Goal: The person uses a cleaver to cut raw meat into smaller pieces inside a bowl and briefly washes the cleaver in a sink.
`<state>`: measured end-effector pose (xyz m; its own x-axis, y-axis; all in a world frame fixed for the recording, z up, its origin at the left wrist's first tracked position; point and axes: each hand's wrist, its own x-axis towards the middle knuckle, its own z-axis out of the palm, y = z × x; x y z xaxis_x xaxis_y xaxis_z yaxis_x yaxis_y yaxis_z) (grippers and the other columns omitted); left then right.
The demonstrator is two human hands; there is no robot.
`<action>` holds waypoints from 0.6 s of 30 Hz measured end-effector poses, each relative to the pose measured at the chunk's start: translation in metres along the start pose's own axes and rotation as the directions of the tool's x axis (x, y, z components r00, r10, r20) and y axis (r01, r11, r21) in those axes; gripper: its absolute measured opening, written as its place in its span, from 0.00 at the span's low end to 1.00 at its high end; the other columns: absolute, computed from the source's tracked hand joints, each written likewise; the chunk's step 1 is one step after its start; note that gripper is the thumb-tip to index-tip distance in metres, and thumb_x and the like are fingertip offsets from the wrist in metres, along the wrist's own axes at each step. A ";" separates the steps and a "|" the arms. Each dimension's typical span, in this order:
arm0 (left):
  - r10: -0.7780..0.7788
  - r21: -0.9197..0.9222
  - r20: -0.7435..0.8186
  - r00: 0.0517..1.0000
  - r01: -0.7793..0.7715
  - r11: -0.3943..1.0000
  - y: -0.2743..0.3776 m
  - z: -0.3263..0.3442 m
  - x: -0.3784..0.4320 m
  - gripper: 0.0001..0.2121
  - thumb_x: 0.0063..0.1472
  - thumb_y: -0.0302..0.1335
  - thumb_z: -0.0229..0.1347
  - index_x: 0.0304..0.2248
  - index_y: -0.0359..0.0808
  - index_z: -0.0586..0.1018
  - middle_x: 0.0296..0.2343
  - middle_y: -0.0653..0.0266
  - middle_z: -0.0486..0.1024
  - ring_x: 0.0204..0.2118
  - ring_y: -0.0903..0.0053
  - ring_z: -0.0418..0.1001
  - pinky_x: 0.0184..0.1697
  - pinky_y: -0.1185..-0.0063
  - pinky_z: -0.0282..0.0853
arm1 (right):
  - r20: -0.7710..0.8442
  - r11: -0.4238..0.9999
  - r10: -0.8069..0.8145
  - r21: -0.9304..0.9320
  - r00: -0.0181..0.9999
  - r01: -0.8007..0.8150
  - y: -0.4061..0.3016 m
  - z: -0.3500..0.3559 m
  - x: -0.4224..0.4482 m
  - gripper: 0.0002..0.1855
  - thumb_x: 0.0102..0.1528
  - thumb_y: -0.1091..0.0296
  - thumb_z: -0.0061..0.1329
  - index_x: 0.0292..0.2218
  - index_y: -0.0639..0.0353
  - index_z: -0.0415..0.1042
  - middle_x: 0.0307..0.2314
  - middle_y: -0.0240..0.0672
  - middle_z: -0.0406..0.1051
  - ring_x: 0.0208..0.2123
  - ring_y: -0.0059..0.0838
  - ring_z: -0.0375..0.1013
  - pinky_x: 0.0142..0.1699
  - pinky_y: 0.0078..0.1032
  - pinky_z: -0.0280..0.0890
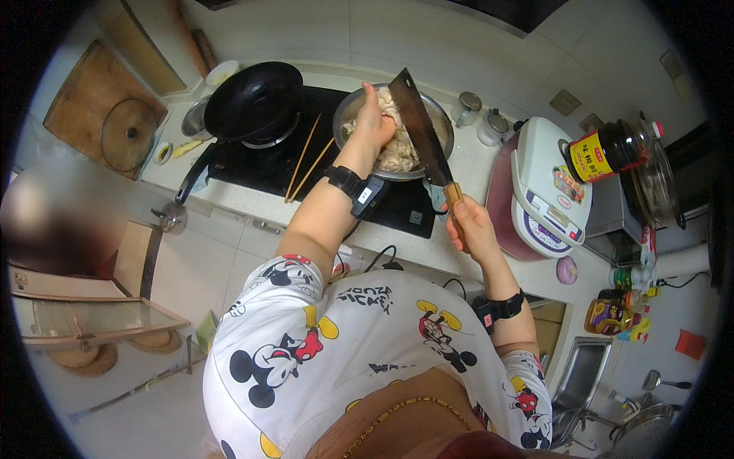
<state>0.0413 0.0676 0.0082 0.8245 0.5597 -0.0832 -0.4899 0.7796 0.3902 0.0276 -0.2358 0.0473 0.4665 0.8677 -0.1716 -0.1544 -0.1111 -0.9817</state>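
A steel bowl (442,123) of pale, lumpy food pieces (399,155) stands on the black glass cooktop (243,166). My left hand (375,123) reaches over the bowl's left side, thumb raised, its fingers among the pieces. Whether those fingers grip any of them is partly hidden. My right hand (475,226) holds the wooden handle (453,198) of a cleaver. The dark cleaver blade (417,123) slants up across the right part of the bowl, close to the food and to the right of my left hand.
Left of the bowl are wooden chopsticks (304,158) and a black wok (252,100), its handle (196,175) jutting past the counter edge. To the right stand glass jars (492,127) and a rice cooker (545,172) with a dark sauce bottle (608,152) on top. A person (63,212) is at left.
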 end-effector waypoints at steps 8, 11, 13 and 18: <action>0.067 0.110 -0.044 0.997 -0.062 0.992 -0.007 0.011 -0.009 0.28 0.65 0.50 0.35 0.47 0.31 0.66 0.44 0.57 0.69 0.48 0.66 0.67 0.54 0.67 0.63 | -0.007 0.997 -0.013 -0.071 1.000 0.012 0.002 0.001 0.005 0.21 0.63 0.50 0.32 0.38 0.61 0.64 0.12 0.26 0.59 0.09 0.13 0.54 0.14 0.11 0.49; 0.100 0.125 -0.029 0.995 -0.096 0.987 -0.007 0.007 -0.008 0.26 0.65 0.48 0.37 0.47 0.31 0.66 0.44 0.57 0.70 0.47 0.67 0.69 0.52 0.67 0.65 | 0.003 0.997 -0.016 -0.078 1.000 0.017 0.000 0.002 0.007 0.21 0.63 0.50 0.32 0.38 0.61 0.64 0.12 0.26 0.59 0.09 0.13 0.54 0.14 0.12 0.50; 0.130 0.151 -0.012 0.991 -0.126 0.980 -0.006 0.005 -0.008 0.25 0.65 0.47 0.39 0.48 0.31 0.65 0.45 0.57 0.70 0.47 0.68 0.69 0.51 0.67 0.66 | 0.012 0.997 -0.021 -0.077 1.000 0.022 -0.002 0.002 0.010 0.21 0.63 0.50 0.32 0.38 0.62 0.64 0.12 0.26 0.59 0.09 0.13 0.54 0.14 0.12 0.50; 0.153 0.260 0.024 0.988 -0.154 0.953 -0.011 0.004 -0.015 0.23 0.65 0.46 0.40 0.48 0.35 0.66 0.43 0.63 0.71 0.44 0.72 0.70 0.47 0.71 0.67 | 0.028 0.993 -0.039 -0.113 0.999 0.042 -0.012 0.006 0.017 0.22 0.63 0.49 0.31 0.39 0.62 0.64 0.12 0.26 0.60 0.08 0.12 0.54 0.14 0.11 0.48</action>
<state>0.0353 0.0496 0.0094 0.7462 0.6657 -0.0009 -0.5203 0.5840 0.6232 0.0322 -0.2171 0.0566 0.4474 0.8848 -0.1304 -0.0347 -0.1285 -0.9911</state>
